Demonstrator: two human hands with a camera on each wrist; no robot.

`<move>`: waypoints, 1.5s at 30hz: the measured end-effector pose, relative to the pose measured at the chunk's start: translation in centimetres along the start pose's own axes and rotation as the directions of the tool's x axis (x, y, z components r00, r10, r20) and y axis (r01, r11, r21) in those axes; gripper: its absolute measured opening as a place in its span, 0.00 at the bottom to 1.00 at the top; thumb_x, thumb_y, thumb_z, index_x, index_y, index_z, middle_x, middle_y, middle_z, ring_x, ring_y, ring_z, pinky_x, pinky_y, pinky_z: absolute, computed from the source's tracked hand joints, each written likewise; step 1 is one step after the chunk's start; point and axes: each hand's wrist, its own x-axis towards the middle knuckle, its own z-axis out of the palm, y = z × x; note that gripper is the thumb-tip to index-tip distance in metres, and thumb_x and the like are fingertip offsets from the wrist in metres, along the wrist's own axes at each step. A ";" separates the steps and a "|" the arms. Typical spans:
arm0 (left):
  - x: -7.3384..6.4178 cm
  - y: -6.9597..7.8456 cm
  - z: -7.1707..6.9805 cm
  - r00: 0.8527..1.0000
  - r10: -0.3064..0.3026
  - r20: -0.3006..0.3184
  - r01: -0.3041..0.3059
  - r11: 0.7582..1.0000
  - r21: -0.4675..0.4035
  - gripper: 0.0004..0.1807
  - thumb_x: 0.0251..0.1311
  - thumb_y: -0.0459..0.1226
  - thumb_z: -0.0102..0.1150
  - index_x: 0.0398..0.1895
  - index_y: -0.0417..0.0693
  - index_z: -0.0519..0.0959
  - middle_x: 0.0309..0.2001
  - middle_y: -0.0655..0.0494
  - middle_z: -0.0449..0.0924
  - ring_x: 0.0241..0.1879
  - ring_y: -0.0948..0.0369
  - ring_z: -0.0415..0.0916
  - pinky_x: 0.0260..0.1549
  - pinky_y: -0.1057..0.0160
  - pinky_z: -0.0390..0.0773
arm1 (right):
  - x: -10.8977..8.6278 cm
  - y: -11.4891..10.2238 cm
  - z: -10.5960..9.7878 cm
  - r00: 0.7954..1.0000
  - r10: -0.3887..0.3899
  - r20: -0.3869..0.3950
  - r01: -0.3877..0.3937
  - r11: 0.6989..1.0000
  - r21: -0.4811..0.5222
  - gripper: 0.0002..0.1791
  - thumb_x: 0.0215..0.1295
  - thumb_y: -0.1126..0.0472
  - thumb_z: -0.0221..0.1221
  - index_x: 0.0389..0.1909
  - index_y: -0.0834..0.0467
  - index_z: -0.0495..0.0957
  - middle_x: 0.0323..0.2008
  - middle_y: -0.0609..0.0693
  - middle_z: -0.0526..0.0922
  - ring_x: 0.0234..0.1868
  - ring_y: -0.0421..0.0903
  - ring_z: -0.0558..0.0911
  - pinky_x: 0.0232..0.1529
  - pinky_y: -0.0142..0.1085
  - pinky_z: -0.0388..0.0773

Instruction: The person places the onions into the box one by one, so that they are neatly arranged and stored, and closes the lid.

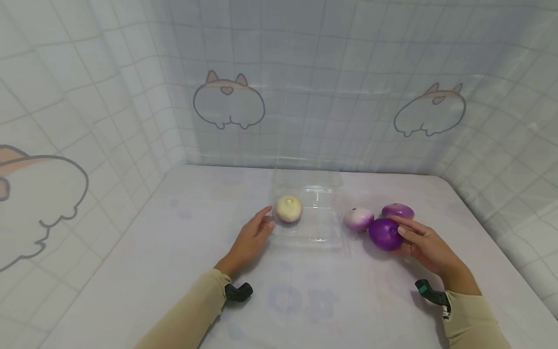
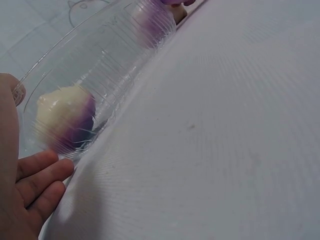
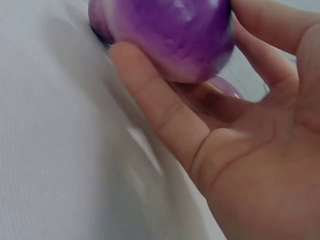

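Observation:
My right hand grips a glossy dark purple onion, with the thumb on one side and fingers around and beneath it. The right wrist view shows the same onion with a paler patch. Two more purple-and-white onions, one pale-topped and one behind, sit close to it. A clear plastic container stands left of them, its lid raised at the back. One onion with a cream top and purple underside lies in its left part. Against the container's left side rests my left hand, fingers loosely extended.
A white cloth-like surface with faint prints lies under everything. Tile-patterned curtains with animal drawings rise at the back and both sides. Each wrist carries a dark strapped device.

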 end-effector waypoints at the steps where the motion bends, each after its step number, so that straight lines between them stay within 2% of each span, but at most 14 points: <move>1: 0.0 0.0 0.0 1.000 0.002 -0.001 -0.002 1.000 -0.004 0.28 0.76 0.43 0.50 0.76 0.52 0.62 0.60 0.49 0.78 0.55 0.58 0.76 0.58 0.53 0.74 | 0.0 -0.1 0.0 1.000 0.001 -0.014 -0.001 1.000 0.027 0.24 0.81 0.68 0.42 0.74 0.60 0.64 0.68 0.45 0.61 0.59 0.39 0.78 0.51 0.44 0.82; 4: -0.1 0.1 -0.1 1.000 0.018 -0.006 -0.018 1.000 -0.009 0.28 0.76 0.43 0.51 0.76 0.51 0.62 0.60 0.48 0.78 0.56 0.57 0.76 0.58 0.52 0.74 | 0.0 -0.2 0.0 0.999 -0.006 -0.042 0.010 0.996 0.090 0.24 0.81 0.67 0.42 0.74 0.60 0.63 0.68 0.48 0.58 0.59 0.40 0.78 0.53 0.43 0.81; 7: -0.1 0.2 -0.1 1.000 0.027 -0.009 -0.027 1.000 -0.013 0.28 0.76 0.43 0.51 0.76 0.50 0.62 0.60 0.47 0.78 0.56 0.56 0.76 0.59 0.50 0.74 | 0.1 -0.2 -0.1 0.999 -0.021 -0.043 0.026 0.993 0.117 0.25 0.81 0.68 0.41 0.75 0.62 0.60 0.68 0.46 0.61 0.60 0.43 0.79 0.53 0.43 0.80; 13: -0.2 0.1 -0.1 1.000 0.012 -0.002 -0.012 1.000 -0.016 0.28 0.76 0.44 0.51 0.76 0.51 0.62 0.60 0.48 0.77 0.56 0.57 0.76 0.58 0.51 0.74 | 0.2 -0.3 0.1 0.999 -0.040 -0.033 0.044 0.993 0.113 0.29 0.79 0.72 0.41 0.77 0.64 0.52 0.70 0.51 0.55 0.62 0.46 0.78 0.54 0.46 0.79; 20: 0.1 -0.3 0.1 1.000 0.003 0.008 -0.003 1.000 -0.013 0.28 0.76 0.45 0.50 0.76 0.53 0.63 0.59 0.51 0.78 0.55 0.59 0.76 0.57 0.53 0.74 | 0.1 -1.1 1.1 0.995 -0.096 -0.019 0.098 0.992 0.080 0.31 0.76 0.75 0.42 0.78 0.63 0.51 0.68 0.53 0.61 0.63 0.46 0.75 0.55 0.45 0.79; 25: 0.1 -0.4 0.0 1.000 0.007 -0.004 -0.007 1.000 -0.017 0.28 0.76 0.45 0.51 0.75 0.53 0.63 0.59 0.50 0.78 0.54 0.58 0.76 0.57 0.52 0.75 | 0.3 -1.5 1.5 0.995 -0.091 -0.035 0.093 0.994 0.061 0.32 0.76 0.74 0.43 0.78 0.63 0.50 0.68 0.52 0.60 0.62 0.44 0.75 0.55 0.43 0.79; 29: 0.0 -0.3 0.0 1.000 0.000 0.001 0.000 1.000 -0.015 0.28 0.76 0.44 0.51 0.76 0.53 0.63 0.60 0.50 0.78 0.55 0.58 0.76 0.58 0.52 0.74 | 0.4 -1.4 1.5 0.995 -0.094 -0.039 0.097 0.992 0.082 0.32 0.76 0.75 0.43 0.78 0.64 0.49 0.67 0.51 0.61 0.61 0.44 0.76 0.54 0.43 0.80; 38: 0.1 -0.5 0.1 1.000 0.016 -0.004 -0.016 1.000 -0.007 0.28 0.75 0.44 0.51 0.76 0.52 0.63 0.59 0.50 0.78 0.55 0.58 0.76 0.58 0.53 0.74 | 0.6 -1.1 1.6 0.992 -0.123 -0.019 0.125 0.984 0.124 0.30 0.76 0.75 0.42 0.77 0.62 0.55 0.66 0.52 0.62 0.61 0.46 0.77 0.54 0.43 0.80; 45: 0.1 -0.5 0.0 1.000 0.018 -0.002 -0.018 1.000 -0.009 0.28 0.75 0.43 0.51 0.76 0.52 0.62 0.59 0.49 0.78 0.55 0.57 0.76 0.58 0.53 0.74 | 0.8 -0.9 1.9 0.986 -0.169 -0.005 0.167 0.970 0.176 0.29 0.76 0.76 0.40 0.75 0.60 0.59 0.66 0.53 0.66 0.61 0.47 0.77 0.55 0.44 0.79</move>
